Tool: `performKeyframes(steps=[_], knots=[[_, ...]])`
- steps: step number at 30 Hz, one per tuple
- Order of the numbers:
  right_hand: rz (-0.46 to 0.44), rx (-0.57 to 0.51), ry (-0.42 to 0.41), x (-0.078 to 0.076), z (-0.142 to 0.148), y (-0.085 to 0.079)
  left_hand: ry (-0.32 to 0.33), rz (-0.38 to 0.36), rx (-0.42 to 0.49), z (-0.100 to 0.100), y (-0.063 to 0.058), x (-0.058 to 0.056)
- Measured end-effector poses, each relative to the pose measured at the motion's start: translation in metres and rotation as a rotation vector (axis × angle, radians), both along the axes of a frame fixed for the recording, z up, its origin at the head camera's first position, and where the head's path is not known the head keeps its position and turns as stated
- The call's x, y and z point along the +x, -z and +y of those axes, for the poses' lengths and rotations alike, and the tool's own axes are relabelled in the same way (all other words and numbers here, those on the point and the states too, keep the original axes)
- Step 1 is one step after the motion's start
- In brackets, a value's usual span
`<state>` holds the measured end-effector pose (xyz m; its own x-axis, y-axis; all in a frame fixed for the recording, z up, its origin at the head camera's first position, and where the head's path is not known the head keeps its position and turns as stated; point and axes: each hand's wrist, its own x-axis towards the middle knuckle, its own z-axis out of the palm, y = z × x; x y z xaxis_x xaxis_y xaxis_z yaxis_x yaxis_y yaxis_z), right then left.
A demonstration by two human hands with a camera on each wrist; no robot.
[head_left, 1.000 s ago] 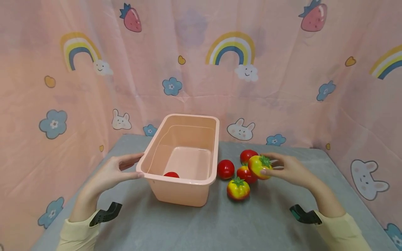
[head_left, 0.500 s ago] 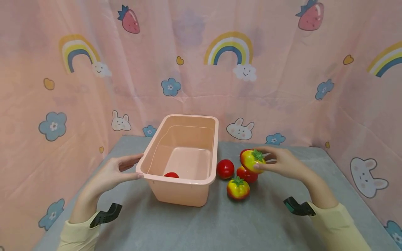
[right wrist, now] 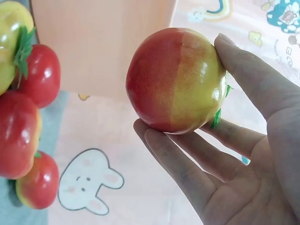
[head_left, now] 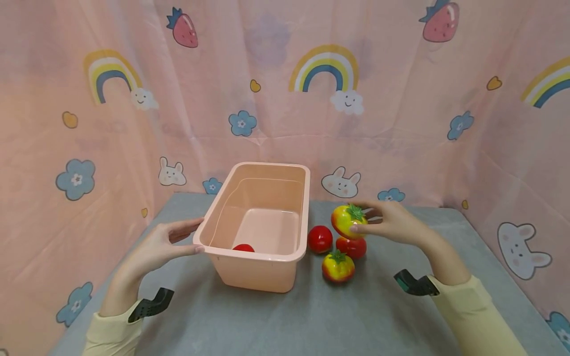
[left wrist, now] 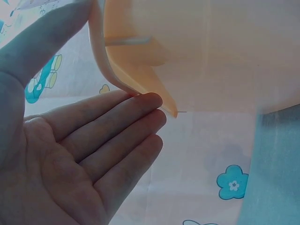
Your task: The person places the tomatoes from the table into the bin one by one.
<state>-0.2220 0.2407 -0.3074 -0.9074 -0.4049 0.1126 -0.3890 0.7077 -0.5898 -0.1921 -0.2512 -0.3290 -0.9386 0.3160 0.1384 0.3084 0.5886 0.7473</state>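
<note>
On the left, the left hand (head_left: 161,244) is touching the near-left corner of the pink bin (head_left: 258,272) with nearly straight fingers; the bin's long axis is running near to far. Loose fruits (head_left: 338,267) are lying to its right. Farther right, a raised red-yellow fruit (head_left: 346,223) is pointing its green leaves up and rightward; the right hand (head_left: 396,225), pinching it between thumb and fingers, is sitting farther left than earlier.

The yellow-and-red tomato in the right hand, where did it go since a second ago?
The right hand, gripping the yellow-and-red tomato, moved left and slightly up in the head view, toward the pink tub. It now hides the back red tomato there. The left hand and tub stayed put.
</note>
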Motion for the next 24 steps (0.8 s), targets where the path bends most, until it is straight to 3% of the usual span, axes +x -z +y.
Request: performKeyframes(steps=[24], knots=[[0.017, -0.003, -0.068, -0.017, -0.028, -0.029, 0.002, -0.017, -0.005, 0.0, -0.001, 0.0]])
